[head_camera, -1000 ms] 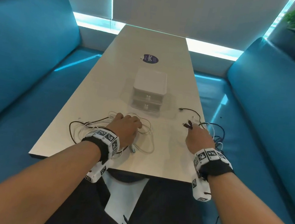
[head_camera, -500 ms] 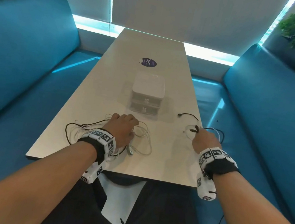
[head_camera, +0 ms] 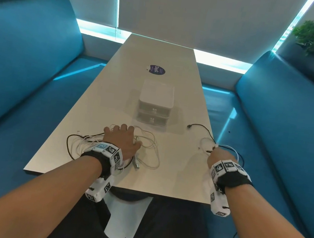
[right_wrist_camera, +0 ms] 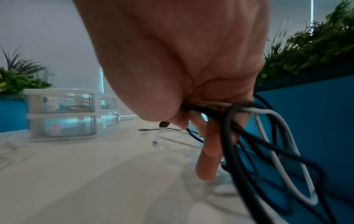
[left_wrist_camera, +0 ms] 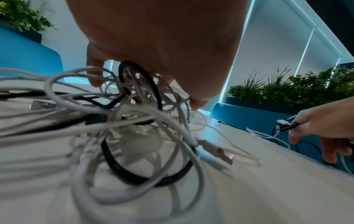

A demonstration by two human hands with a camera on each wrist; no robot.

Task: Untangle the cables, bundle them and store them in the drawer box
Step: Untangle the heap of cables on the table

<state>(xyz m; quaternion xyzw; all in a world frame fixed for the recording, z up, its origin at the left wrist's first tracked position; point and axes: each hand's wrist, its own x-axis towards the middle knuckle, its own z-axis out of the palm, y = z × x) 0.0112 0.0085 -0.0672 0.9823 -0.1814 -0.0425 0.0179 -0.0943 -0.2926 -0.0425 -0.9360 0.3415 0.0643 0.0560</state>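
A tangle of white and black cables (head_camera: 147, 153) (left_wrist_camera: 134, 136) lies near the table's front edge. My left hand (head_camera: 121, 140) (left_wrist_camera: 153, 53) rests on top of it, fingers spread and reaching down among the loops. A silver USB plug (left_wrist_camera: 224, 156) pokes out on the right of the pile. At the table's right edge my right hand (head_camera: 220, 158) (right_wrist_camera: 182, 60) grips a bunch of black, white and blue cables (right_wrist_camera: 268, 144) whose loops hang off the edge. A clear two-drawer box (head_camera: 155, 102) (right_wrist_camera: 61, 112) stands mid-table with both drawers pushed in.
The long pale table (head_camera: 175, 171) runs away from me, with a round dark sticker (head_camera: 156, 70) beyond the box. Blue sofas (head_camera: 19, 59) (head_camera: 293, 118) flank it on both sides. A thin black cable end (head_camera: 189, 126) lies right of the box.
My right hand has drawn its bunch of cables a little to the right and toward me. My left hand has stayed on the tangle.
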